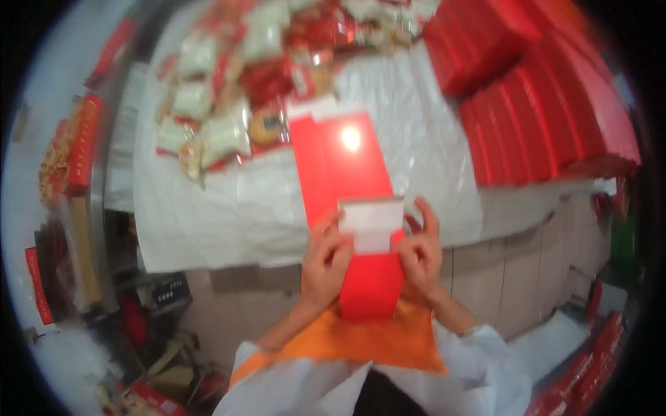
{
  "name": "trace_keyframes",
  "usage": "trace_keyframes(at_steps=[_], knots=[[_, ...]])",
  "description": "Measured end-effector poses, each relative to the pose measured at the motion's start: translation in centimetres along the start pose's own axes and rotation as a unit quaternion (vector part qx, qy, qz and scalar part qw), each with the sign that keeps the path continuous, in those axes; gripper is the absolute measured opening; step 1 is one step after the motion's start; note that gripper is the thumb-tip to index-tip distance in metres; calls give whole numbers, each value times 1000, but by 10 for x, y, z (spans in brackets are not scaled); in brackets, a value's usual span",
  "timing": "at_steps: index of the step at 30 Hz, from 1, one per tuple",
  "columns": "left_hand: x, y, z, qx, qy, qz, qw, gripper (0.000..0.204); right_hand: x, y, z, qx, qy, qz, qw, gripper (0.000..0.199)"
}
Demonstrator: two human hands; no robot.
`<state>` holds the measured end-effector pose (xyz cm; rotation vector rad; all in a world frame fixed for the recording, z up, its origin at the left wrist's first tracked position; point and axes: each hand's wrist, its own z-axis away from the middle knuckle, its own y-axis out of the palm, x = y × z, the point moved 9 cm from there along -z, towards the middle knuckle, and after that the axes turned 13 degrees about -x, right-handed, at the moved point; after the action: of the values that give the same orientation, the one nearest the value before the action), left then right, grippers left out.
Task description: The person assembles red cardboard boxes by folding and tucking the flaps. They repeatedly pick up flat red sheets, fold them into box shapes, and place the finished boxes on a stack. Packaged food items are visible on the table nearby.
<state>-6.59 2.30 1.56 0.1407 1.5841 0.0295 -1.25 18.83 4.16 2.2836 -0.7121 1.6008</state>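
Observation:
A red cardboard box (372, 286) with a white inside stands end-on between my hands at the table's near edge. On its left side, my left hand (326, 267) is closed around the edge, thumb bent against it. My right hand (422, 260) pinches the right edge near a small red flap, its index finger raised. Beyond the white opening, a flat glossy red panel (340, 163) stretches away over the table; I cannot tell if it belongs to the same box.
A white plastic sheet (437, 152) covers the table. Clear-wrapped food packets (222, 132) are heaped at the far left. Rows of red boxes (534, 111) fill the far right. An orange apron (354, 340) lies below my hands. Shelves with red packages (84, 142) stand along the left.

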Motion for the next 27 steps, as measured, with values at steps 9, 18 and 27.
trace_keyframes(at_steps=[9,18,27], knots=[[-29,8,2,39,131,-3,991,32,-31,15,14,5,171,-263,950,31],[-27,13,-7,1,-11,-84,996,15,-21,10,4,1,185,-212,959,17],[-19,22,-11,64,-12,-82,994,9,-23,17,0,64,216,-133,965,13]])
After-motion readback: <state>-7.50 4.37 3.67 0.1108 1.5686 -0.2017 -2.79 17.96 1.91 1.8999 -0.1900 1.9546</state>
